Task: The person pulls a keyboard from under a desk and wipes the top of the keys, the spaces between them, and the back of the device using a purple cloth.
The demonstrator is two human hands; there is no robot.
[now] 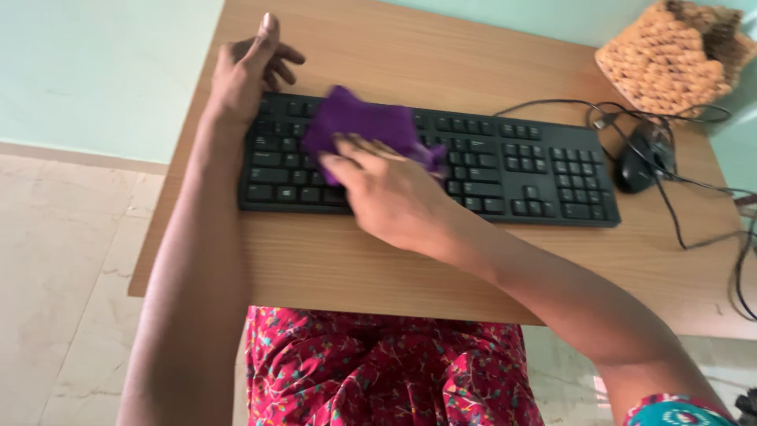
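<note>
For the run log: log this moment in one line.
right hand: presses purple cloth on keyboard | left hand: steadies keyboard corner
</note>
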